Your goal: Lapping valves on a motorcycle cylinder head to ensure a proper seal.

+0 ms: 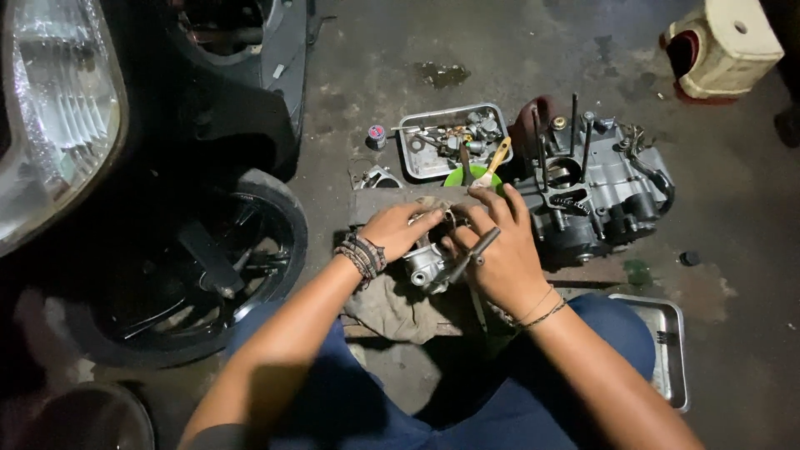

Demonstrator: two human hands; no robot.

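Head view, read from left to right: a scooter headlight and a black wheel are seen on the concrete floor. The left hand, with beaded bands at the wrist, is closed over the upper left edge of a small metal engine part resting on a grey rag on a low wooden bench. The right hand is curled round a dark rod-like tool, its fingers touching the part's right side. Beyond, a parts tray, a green bowl and an engine block are seen.

Risk is judged thus: the part could be tipped off the rag if the tool slipped, as it is pinned only at its top edge.
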